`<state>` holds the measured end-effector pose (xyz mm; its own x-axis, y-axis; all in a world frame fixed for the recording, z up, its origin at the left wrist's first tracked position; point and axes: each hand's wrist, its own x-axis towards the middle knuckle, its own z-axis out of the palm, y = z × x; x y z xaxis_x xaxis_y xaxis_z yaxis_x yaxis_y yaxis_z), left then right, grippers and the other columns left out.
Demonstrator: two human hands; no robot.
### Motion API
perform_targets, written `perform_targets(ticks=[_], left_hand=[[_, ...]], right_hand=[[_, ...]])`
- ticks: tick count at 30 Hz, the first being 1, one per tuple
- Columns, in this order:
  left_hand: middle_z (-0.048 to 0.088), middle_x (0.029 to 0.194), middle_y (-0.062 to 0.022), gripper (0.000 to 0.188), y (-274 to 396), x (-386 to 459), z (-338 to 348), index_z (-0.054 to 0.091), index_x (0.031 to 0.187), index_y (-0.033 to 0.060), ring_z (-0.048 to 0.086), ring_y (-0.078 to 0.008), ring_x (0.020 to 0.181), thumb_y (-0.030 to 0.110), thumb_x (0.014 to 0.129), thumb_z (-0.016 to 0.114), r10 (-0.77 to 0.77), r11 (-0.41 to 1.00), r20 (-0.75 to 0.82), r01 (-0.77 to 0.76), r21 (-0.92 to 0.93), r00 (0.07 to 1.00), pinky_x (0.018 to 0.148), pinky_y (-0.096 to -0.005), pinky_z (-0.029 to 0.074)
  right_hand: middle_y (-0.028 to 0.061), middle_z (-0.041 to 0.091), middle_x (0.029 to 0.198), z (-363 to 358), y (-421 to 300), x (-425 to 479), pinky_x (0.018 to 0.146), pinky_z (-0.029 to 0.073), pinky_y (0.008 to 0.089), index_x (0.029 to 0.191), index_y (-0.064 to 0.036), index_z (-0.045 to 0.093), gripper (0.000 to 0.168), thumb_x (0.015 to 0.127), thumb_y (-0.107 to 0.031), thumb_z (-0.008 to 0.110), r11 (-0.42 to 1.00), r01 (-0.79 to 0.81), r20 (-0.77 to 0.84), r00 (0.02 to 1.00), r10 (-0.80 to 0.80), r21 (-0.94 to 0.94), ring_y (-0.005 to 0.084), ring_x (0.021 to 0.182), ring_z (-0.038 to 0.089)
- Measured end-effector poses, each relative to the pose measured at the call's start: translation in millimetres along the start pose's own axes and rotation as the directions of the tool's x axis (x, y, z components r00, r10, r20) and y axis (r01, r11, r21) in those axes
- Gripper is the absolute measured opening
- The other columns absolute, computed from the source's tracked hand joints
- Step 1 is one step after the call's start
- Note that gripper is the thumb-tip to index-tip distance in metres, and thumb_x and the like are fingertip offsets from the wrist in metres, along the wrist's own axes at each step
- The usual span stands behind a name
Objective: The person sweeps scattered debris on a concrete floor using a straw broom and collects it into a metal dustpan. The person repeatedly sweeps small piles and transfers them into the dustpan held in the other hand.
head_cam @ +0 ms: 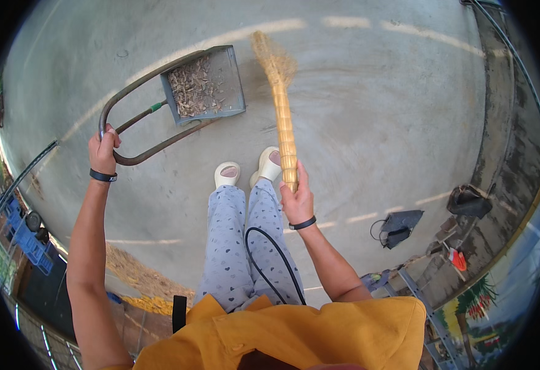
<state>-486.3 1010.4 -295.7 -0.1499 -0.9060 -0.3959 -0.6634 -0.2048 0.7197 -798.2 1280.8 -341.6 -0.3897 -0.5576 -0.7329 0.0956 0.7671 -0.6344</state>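
Observation:
My left hand [104,150] is closed around the end of a bent metal tube handle [147,154]. That handle joins a grey metal dustpan [231,69], which rests on the floor with a heap of dry brown debris [196,85] inside. A strip of green wrapping marks the handle's middle rod. In my right hand [298,201] is the lower end of a straw hand broom [283,120], bound in bands along its length. Its frayed, blurred bristles [274,58] point away from me, to the right of the dustpan's open edge and apart from it.
Smooth concrete floor [381,129] spreads around my cream clogs [227,174]. A dark bag [469,201] and a grey item with a cord [397,227] lie at the right. A ladder [429,319] is at lower right, a blue cart [27,238] at left. A black cable [279,252] loops before my legs.

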Motion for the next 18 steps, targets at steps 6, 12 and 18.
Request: perform_targets(ticks=[6, 12, 18], left_hand=[[0.042, 0.053, -0.0032, 0.029, 10, 7, 5, 0.043, 0.056, 0.0017, 0.04, -0.0108, 0.053, 0.021, 0.078, 0.042, 0.044, 0.996, 0.031, -0.041, -0.082, 0.999, 0.05, -0.0243, 0.032], [0.044, 0.051, -0.0022, 0.03, 3, 7, 0, 0.046, 0.06, 0.0013, 0.041, -0.0105, 0.049, 0.025, 0.079, 0.043, 0.081, 0.997, 0.04, -0.08, -0.022, 0.996, 0.047, -0.0248, 0.032], [0.038, 0.05, 0.0007, 0.033, 2, 8, -1, 0.044, 0.057, 0.0023, 0.035, -0.0078, 0.048, 0.025, 0.08, 0.045, 0.115, 0.992, 0.091, -0.118, 0.033, 0.989, 0.044, -0.0247, 0.029]], right_hand=[[0.0108, 0.045, 0.067, -131, -52, 231, 0.032, 0.039, 0.029, 0.101, -0.003, 0.032, 0.034, 0.072, -0.004, 0.049, 0.985, -0.065, -0.333, 0.936, 0.116, 0.162, 0.0166, 0.039, 0.045], [0.0271, 0.054, 0.074, 26, -14, 160, 0.054, 0.045, 0.0436, 0.111, -0.007, 0.023, 0.046, 0.071, -0.011, 0.046, 0.869, -0.176, -0.098, 0.984, 0.148, -0.462, 0.0398, 0.059, 0.055], [0.024, 0.055, 0.078, 95, 18, -28, 0.061, 0.045, 0.0394, 0.124, -0.01, 0.026, 0.057, 0.073, -0.012, 0.051, 0.974, -0.098, 0.113, 0.986, 0.123, -0.203, 0.0359, 0.066, 0.056]])
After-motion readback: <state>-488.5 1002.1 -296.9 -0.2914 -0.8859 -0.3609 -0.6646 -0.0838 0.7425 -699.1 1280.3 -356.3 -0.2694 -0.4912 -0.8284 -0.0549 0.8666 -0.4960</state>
